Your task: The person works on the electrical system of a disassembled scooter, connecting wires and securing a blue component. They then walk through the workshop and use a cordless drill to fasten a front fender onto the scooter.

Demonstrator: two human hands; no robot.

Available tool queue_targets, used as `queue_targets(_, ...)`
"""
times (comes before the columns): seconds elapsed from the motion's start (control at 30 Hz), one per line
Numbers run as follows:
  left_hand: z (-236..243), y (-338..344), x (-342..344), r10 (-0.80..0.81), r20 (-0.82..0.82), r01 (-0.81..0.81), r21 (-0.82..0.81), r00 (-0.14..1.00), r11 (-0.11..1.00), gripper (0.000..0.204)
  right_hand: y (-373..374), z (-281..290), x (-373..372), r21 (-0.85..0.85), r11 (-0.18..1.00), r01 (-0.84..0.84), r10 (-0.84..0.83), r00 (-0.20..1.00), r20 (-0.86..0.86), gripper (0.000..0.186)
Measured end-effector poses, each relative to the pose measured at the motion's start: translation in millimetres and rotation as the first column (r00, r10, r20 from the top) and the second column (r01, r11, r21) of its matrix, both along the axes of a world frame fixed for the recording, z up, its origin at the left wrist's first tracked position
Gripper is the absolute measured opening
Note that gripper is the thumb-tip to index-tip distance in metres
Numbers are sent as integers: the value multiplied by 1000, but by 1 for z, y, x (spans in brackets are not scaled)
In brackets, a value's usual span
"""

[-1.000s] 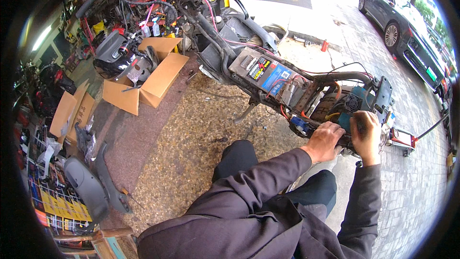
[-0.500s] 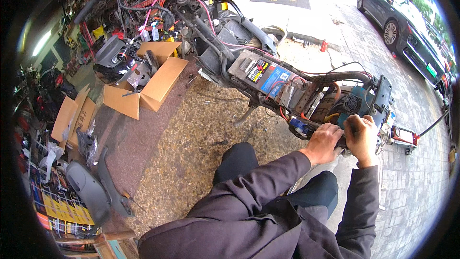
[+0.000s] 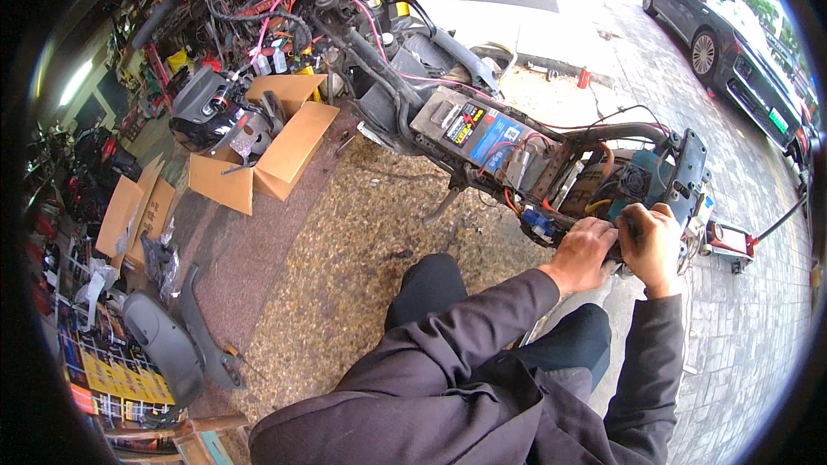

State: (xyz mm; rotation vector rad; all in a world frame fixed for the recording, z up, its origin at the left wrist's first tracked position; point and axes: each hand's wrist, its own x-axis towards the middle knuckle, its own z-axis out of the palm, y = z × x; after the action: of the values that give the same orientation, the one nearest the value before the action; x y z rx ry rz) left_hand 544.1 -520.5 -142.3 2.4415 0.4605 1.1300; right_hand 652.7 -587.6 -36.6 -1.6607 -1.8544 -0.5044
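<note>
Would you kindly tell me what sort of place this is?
Most likely a roadside scooter or motorcycle repair shop: there is a stripped two-wheeler frame, a floor jack near its rear end and a loose grey body panel.

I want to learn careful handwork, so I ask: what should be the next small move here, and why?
I would perhaps ease the right hand slightly aside, leaving the left hand at the near side of the two-wheeler's frame. The two hands sit close together, the right one curled, and they hide from this view whatever lies beneath them.
</note>
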Motion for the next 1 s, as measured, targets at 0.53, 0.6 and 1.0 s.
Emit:
queue_targets(0.53, -5, 2, 2, 30, -8, -30, 3, 1000, 1000, 44, 4, -6, 0, 15, 1000, 20, -20, 1000, -3, 8)
queue_targets(0.6, -5, 1, 3, 33, 34, -33, -4, 999, 999, 45, 4, -7, 1, 0, 1000, 14, -14, 1000, -14, 8)
queue_targets(1.0, -7, 2, 5, 39, 28, -40, 15, 999, 999, 46, 5, -15, 7, 6, 998, 67, -67, 998, -3, 10)
